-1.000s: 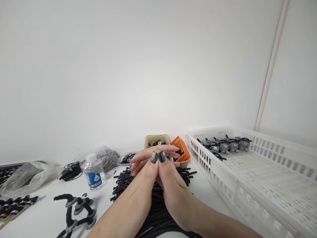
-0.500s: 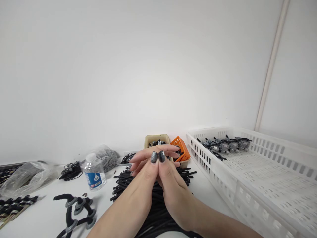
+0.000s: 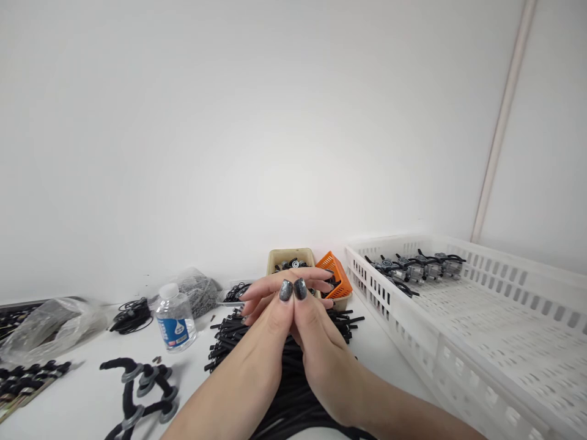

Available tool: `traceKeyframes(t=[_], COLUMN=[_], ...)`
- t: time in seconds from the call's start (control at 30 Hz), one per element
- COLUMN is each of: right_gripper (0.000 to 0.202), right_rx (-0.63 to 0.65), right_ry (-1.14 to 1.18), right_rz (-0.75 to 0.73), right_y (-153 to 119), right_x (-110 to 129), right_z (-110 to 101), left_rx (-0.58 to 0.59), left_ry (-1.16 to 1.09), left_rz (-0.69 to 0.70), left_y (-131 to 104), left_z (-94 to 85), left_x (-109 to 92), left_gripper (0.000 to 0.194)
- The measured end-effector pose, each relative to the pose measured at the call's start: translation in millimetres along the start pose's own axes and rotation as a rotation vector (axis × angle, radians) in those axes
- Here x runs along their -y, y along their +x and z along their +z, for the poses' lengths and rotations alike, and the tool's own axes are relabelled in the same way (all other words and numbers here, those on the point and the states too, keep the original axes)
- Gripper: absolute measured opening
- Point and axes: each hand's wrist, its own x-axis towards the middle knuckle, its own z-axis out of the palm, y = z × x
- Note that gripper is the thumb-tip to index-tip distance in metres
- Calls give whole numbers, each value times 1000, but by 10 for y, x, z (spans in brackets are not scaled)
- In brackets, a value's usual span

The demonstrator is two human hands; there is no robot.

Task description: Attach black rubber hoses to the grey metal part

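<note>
My left hand [image 3: 265, 342] and my right hand [image 3: 321, 354] rest against each other in the middle of the view. Their dark-nailed thumbs stand side by side and touch at the tips. The fingers are stretched out and cross over one another beyond the thumbs. No object shows in either hand, though the space between the palms is hidden. Beneath and behind them lies a big bundle of black tubes [image 3: 229, 339], partly covered by my hands and forearms.
On the right stands a white crate [image 3: 440, 333] with several clear-and-black devices [image 3: 415, 267]. A beige bin [image 3: 271, 263] and a tilted orange basket [image 3: 343, 276] sit behind my hands. Leftward are a clear bottle [image 3: 173, 324], black tubing with grey rings [image 3: 129, 397] and a plastic bag [image 3: 59, 330].
</note>
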Motion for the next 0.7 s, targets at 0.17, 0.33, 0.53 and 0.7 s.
traceKeyframes(t=[0.17,0.33,0.53,0.7], right_gripper=[54,55,54,53], right_rx=[-2,-2,7,1], right_ry=[-6,-14,23,27], right_rz=[-15,-21,-28,-28], right_y=[-8,-4,1,4], right_x=[2,8,7,1], right_z=[11,14,17,23], left_rx=[-2,-32,-11,-5], left_ry=[10,19,85,93], left_rz=[-11,-31,-125,-126], left_y=[8,-1,-11,-28], left_z=[11,7,1,12], left_x=[-12,21,21,-8], left_gripper=[54,57,63,66])
